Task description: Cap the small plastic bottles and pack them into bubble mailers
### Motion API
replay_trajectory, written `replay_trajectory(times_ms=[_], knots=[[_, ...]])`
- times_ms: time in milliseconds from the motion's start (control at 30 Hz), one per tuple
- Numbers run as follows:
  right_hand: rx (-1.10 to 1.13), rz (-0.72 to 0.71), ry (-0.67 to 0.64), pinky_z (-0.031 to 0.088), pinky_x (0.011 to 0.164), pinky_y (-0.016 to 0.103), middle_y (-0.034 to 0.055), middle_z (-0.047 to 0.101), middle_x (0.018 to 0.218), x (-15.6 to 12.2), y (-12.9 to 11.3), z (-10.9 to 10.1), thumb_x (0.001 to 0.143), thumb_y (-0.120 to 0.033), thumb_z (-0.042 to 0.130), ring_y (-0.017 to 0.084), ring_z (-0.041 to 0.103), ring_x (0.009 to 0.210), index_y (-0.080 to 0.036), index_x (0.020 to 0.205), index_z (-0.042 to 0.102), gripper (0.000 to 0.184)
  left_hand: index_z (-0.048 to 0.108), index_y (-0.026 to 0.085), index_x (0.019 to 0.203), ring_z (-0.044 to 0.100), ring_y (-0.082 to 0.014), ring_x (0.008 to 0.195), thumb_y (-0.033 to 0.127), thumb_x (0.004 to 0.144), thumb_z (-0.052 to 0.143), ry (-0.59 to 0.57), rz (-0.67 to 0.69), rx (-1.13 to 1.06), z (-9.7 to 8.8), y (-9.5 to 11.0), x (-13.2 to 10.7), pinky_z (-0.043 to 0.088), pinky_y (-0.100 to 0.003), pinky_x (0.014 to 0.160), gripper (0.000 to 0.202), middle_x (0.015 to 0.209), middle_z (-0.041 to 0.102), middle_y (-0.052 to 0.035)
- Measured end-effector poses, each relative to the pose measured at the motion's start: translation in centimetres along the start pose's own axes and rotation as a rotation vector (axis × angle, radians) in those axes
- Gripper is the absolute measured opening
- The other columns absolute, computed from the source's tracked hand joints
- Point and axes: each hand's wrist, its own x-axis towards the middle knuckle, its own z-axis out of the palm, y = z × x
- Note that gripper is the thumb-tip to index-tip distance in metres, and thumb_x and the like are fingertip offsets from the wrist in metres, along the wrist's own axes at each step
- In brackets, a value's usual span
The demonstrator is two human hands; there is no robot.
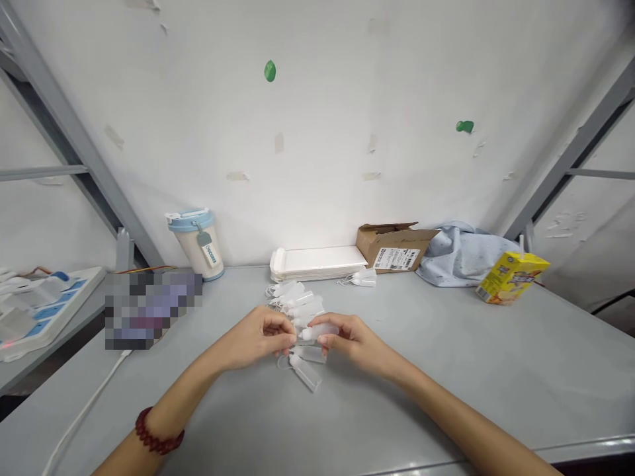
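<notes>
My right hand (354,340) grips a small translucent white plastic tube (323,330) between thumb and fingers, its narrow end turned toward my left hand. The fingers of my left hand (265,337) are pinched together just off that narrow end; what they hold is too small to make out. Beneath and behind my hands lies a row of similar tubes (307,308) with thin loops at their ends. Nearest me, one loose tube (306,373) rests at a slant on the grey table (317,430), its loop out to the left.
Against the wall stand a cream tumbler (196,248) with a blue lid, a stack of white trays (320,261) and an open cardboard box (394,250). More tubes (364,277) lie before the box. At right are a blue cloth (456,254) and a yellow drink carton (513,277); at left, a power strip (64,307).
</notes>
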Motion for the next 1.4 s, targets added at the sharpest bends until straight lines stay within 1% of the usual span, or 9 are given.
replay_trajectory(times_ms=[133, 233, 333, 533, 867, 1000, 1200, 1300, 1400], knots=[[-0.010, 0.020, -0.042, 0.030, 0.050, 0.021, -0.0033, 0.055, 0.061, 0.0, -0.4, 0.1, 0.082, -0.039, 0.052, 0.008, 0.039, 0.052, -0.019, 0.105, 0.058, 0.031, 0.064, 0.017, 0.066, 0.047, -0.0104, 0.053, 0.033, 0.077, 0.052, -0.039, -0.034, 0.104, -1.0, 0.5, -0.3, 0.035, -0.019, 0.048, 0.023, 0.058, 0.059, -0.0003], [0.018, 0.012, 0.000, 0.033, 0.053, 0.022, -0.0030, 0.054, 0.061, 0.1, -0.5, -0.3, 0.081, -0.040, 0.053, 0.010, 0.047, 0.056, -0.018, 0.105, 0.057, 0.033, 0.064, 0.017, 0.065, 0.047, -0.0102, 0.053, 0.035, 0.076, 0.053, -0.014, -0.043, 0.110, -1.6, 0.5, -0.4, 0.037, -0.019, 0.050, 0.024, 0.058, 0.058, 0.0001], [0.001, 0.019, 0.061, 0.035, 0.054, 0.022, -0.0021, 0.054, 0.061, 0.2, -0.3, -0.8, 0.081, -0.040, 0.053, 0.010, 0.049, 0.057, -0.017, 0.100, 0.059, 0.031, 0.064, 0.017, 0.065, 0.048, -0.0109, 0.054, 0.035, 0.075, 0.054, 0.002, -0.050, 0.106, -2.1, 0.2, -0.3, 0.038, -0.020, 0.053, 0.023, 0.058, 0.056, 0.0004], [-0.009, 0.034, 0.056, 0.039, 0.058, 0.024, 0.0001, 0.058, 0.069, 0.5, 0.3, -0.8, 0.079, -0.037, 0.054, 0.010, 0.049, 0.060, -0.017, 0.090, 0.062, 0.024, 0.061, 0.016, 0.062, 0.049, -0.0111, 0.054, 0.033, 0.074, 0.054, -0.008, -0.047, 0.116, -2.0, -0.2, -0.1, 0.038, -0.020, 0.053, 0.023, 0.057, 0.055, 0.0005], [-0.013, 0.041, 0.072, 0.038, 0.055, 0.023, 0.0006, 0.060, 0.073, 0.5, 0.6, -1.0, 0.078, -0.035, 0.056, 0.010, 0.051, 0.061, -0.017, 0.088, 0.063, 0.021, 0.064, 0.016, 0.064, 0.051, -0.0124, 0.053, 0.040, 0.073, 0.054, 0.023, -0.082, 0.157, -2.2, -1.1, 0.1, 0.040, -0.021, 0.054, 0.028, 0.058, 0.058, -0.0001], [-0.024, 0.038, 0.097, 0.038, 0.053, 0.023, 0.0012, 0.060, 0.073, 0.7, 0.6, -1.5, 0.077, -0.036, 0.056, 0.011, 0.051, 0.060, -0.017, 0.087, 0.062, 0.022, 0.065, 0.016, 0.063, 0.053, -0.0135, 0.053, 0.044, 0.072, 0.054, 0.068, -0.118, 0.169, -2.3, -1.4, 0.1, 0.041, -0.022, 0.054, 0.030, 0.058, 0.061, -0.0014], [-0.183, -0.016, 0.278, 0.041, 0.051, 0.023, 0.0014, 0.061, 0.070, 1.2, 1.3, -3.8, 0.080, -0.034, 0.050, 0.011, 0.054, 0.058, -0.017, 0.084, 0.060, 0.020, 0.058, 0.017, 0.056, 0.053, -0.0128, 0.053, 0.045, 0.073, 0.054, 0.124, -0.105, 0.141, -2.2, -1.5, 0.1, 0.040, -0.021, 0.054, 0.033, 0.056, 0.059, 0.0000], [-0.525, -0.065, 0.482, 0.044, 0.052, 0.024, 0.0028, 0.063, 0.072, 1.5, 2.8, -5.7, 0.084, -0.031, 0.043, 0.013, 0.056, 0.061, -0.017, 0.085, 0.059, 0.022, 0.054, 0.017, 0.054, 0.052, -0.0122, 0.052, 0.045, 0.073, 0.054, 0.151, -0.112, 0.132, -2.0, -1.3, 0.1, 0.039, -0.021, 0.053, 0.034, 0.054, 0.057, 0.0009], [-0.662, -0.075, 0.606, 0.047, 0.064, 0.031, 0.0084, 0.063, 0.088, 1.9, 4.5, -7.6, 0.083, -0.028, 0.043, 0.019, 0.057, 0.079, -0.017, 0.091, 0.059, 0.021, 0.054, 0.016, 0.055, 0.052, -0.0120, 0.052, 0.045, 0.073, 0.055, 0.168, -0.108, 0.125, -1.8, -1.2, 0.1, 0.039, -0.021, 0.053, 0.034, 0.054, 0.057, 0.0015]])
